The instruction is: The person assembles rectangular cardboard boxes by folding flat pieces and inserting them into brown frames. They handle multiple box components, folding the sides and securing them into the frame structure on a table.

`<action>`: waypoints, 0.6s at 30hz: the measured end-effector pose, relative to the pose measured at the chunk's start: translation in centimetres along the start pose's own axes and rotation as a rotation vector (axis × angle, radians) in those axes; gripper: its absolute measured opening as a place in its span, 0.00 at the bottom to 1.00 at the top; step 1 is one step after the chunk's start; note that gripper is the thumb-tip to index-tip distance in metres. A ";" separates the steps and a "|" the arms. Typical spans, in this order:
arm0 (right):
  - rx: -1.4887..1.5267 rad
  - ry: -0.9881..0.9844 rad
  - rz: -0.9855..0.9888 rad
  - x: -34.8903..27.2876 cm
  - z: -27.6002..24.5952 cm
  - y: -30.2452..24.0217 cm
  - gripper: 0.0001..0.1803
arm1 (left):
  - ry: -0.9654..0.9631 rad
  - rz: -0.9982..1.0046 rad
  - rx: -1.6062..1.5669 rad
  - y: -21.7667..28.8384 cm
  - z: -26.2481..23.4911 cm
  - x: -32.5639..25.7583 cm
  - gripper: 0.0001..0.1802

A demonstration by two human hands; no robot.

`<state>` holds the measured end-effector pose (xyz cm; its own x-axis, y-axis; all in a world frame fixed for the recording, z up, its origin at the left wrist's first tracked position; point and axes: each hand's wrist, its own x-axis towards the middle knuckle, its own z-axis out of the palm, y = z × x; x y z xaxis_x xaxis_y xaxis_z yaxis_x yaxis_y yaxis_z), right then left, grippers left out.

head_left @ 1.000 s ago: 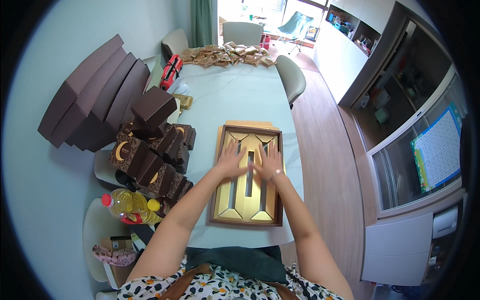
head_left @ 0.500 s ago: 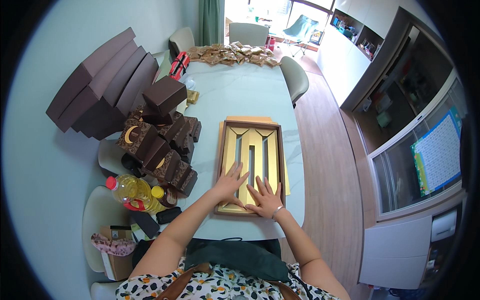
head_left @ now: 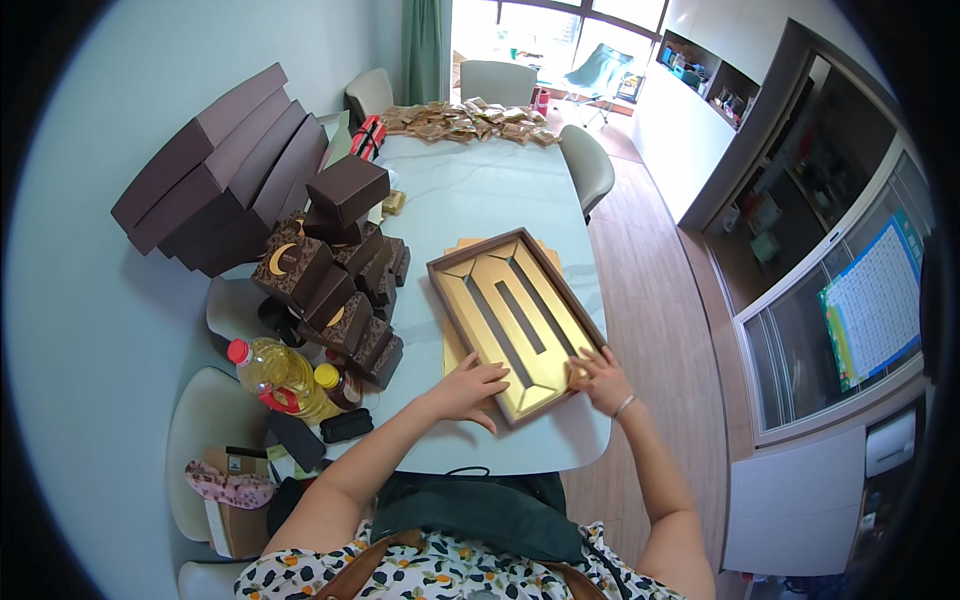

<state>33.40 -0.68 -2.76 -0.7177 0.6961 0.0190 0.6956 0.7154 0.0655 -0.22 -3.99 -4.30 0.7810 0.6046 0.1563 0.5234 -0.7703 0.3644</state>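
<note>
A shallow brown box (head_left: 568, 293) with a gold slotted insert (head_left: 500, 318) lies turned at a slant on the white marble-patterned table. My right hand (head_left: 602, 384) grips its near right corner, with the fingers curled over the rim. At the near left side rests my left hand (head_left: 466, 390), its fingers stretched over the rim onto the insert and its thumb apart outside the box. Gold sheets (head_left: 452, 347) show partly from beneath the box; the rest of them is hidden.
Dark patterned small boxes (head_left: 290, 270) are piled on the left, with large brown lids (head_left: 235, 150) stacked behind. Nearer stand an oil bottle (head_left: 285, 375) and a yellow-capped jar (head_left: 340, 388). Several small gold packets (head_left: 470, 122) cover the far end. A chair (head_left: 587, 165) stands at the right.
The box has turned anticlockwise, its near end swinging right. My right hand has moved right from the insert to grip the corner. My left hand has shifted nearer, to the rim.
</note>
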 end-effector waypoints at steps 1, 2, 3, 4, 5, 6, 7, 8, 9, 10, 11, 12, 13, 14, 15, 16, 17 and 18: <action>-0.025 0.052 0.028 -0.3 0.2 1.2 0.15 | -0.001 0.003 0.036 0.5 -0.1 0.5 0.44; 0.006 0.065 0.075 -0.5 0.8 2.2 0.16 | 0.005 -0.031 0.123 0.7 0.1 1.3 0.45; 0.005 0.018 0.129 -0.6 0.7 2.9 0.14 | 0.010 -0.070 0.209 0.7 0.6 2.1 0.45; 0.004 -0.029 0.184 -0.6 0.7 3.5 0.13 | 0.015 -0.108 0.295 0.5 1.0 2.8 0.45; -0.038 0.037 0.259 -0.5 0.8 3.3 0.12 | 0.111 -0.138 0.338 0.0 1.6 3.4 0.39; -0.081 0.108 0.331 0.0 0.7 2.8 0.12 | 0.115 -0.166 0.309 -0.8 2.0 3.9 0.37; -0.124 0.179 0.403 0.6 0.6 2.1 0.12 | 0.119 -0.192 0.280 -1.6 2.3 4.4 0.35; 0.102 0.214 0.442 1.0 0.6 1.0 0.12 | 0.118 -0.218 0.245 -2.1 2.5 4.9 0.32; 0.328 0.246 0.487 1.2 0.3 -0.7 0.12 | 0.066 -0.229 0.228 -1.8 2.0 5.6 0.28; 0.555 0.281 0.525 1.5 0.1 -2.6 0.14 | 0.109 -0.176 0.195 -1.8 2.1 6.1 0.29; 0.541 0.246 0.532 1.8 0.5 -5.0 0.17 | 0.147 -0.125 0.163 -1.9 2.5 6.4 0.29; 0.525 0.209 0.544 1.9 0.9 -7.2 0.20 | 0.184 -0.072 0.126 -1.7 2.9 6.6 0.29; 0.452 0.204 0.542 2.1 1.2 -8.5 0.22 | 0.187 -0.056 0.148 -1.4 3.1 6.8 0.29; 0.376 0.196 0.538 2.1 1.4 -9.7 0.24 | 0.193 -0.040 0.168 -0.9 3.2 6.9 0.29; 0.301 0.188 0.533 2.1 1.5 -10.2 0.26 | 0.199 -0.025 0.189 -0.4 3.3 7.0 0.29; 0.264 0.267 0.541 2.1 2.1 -10.2 0.28 | 0.196 -0.036 0.186 -0.1 3.3 7.1 0.29; 0.223 0.345 0.549 2.2 3.2 -10.0 0.29 | 0.195 -0.046 0.182 0.2 3.2 7.4 0.29; 0.185 0.424 0.556 2.2 4.0 -9.9 0.31 | 0.191 -0.057 0.179 0.4 3.1 7.5 0.29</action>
<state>25.08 -5.98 -7.33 -0.1803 0.9039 0.3880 0.9286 0.2865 -0.2358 6.92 -0.39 -5.87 0.6789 0.6624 0.3167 0.6300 -0.7471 0.2120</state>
